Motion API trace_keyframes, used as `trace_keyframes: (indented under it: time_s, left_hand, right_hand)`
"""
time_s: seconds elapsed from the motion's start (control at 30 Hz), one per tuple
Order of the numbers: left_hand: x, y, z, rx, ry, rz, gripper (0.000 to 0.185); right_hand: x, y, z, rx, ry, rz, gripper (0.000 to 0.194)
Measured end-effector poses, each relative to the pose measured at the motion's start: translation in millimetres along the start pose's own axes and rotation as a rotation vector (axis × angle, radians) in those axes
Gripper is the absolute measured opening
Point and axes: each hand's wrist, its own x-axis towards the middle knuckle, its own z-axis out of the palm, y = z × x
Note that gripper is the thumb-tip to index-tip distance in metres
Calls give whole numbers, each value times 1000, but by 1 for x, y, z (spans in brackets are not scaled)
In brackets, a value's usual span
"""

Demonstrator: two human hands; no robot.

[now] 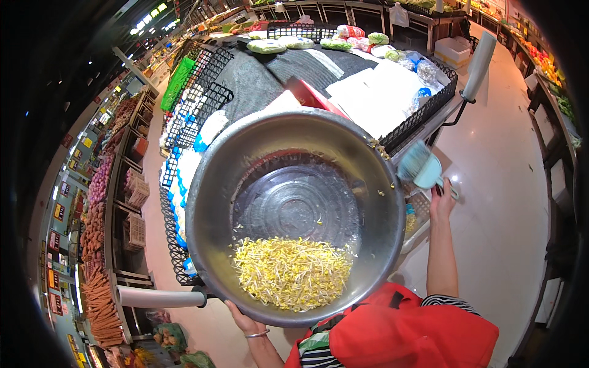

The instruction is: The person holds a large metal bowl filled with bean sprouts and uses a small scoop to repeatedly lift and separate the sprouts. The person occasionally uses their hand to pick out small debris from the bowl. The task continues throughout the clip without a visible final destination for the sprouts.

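Note:
A wide stainless steel basin (294, 122) is in front of me, its open top facing up. A heap of yellow-headed bean sprouts (292, 273) lies on its near side, and a few stray sprouts cling to the right rim. My left hand (245, 320) holds the basin's near-left edge, the fingertips partly hidden beneath it. My right hand (441, 202) grips the handle of a pale blue brush (421, 164), just outside the right rim. The bristles look blurred; whether they touch the basin cannot be made out.
Behind the basin is a cart with a black mesh crate edge (421, 110), white sheets (372, 99), wrapped vegetables (267, 46) and grey padded handles (158, 296). A bin (416, 211) sits below the brush. Shelves hold carrots (103, 306) at left and other produce at right.

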Motion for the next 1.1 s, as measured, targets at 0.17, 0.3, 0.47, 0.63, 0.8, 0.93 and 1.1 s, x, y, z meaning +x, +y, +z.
trace_keyframes:
  time_s: [0.17,0.3,0.47,0.63,0.8,0.93,1.1]
  left_hand:
    - [-10,6,12,-13,-16,-25,62]
    - [-9,4,9,-2,-8,-10,62]
    - [-2,-4,-2,36,-17,58,64]
    - [0,-5,-10,62,-20,88,63]
    - [3,-9,-15,-39,38,78,45]
    - [4,-10,-14,-4,-4,77,55]
    - [0,-9,-7,-23,3,25,59]
  right_hand:
    - [-9,45,105,58,-343,43,16]
    - [-9,54,128,-178,-287,68,18]
    - [14,26,26,-192,-114,120,25]
    - [30,9,-65,-221,134,124,20]
    - [16,-18,-23,-102,-168,67,20]
    - [-43,-24,44,-573,-647,62,18]
    - [-139,16,77,-1427,-1076,-521,11]
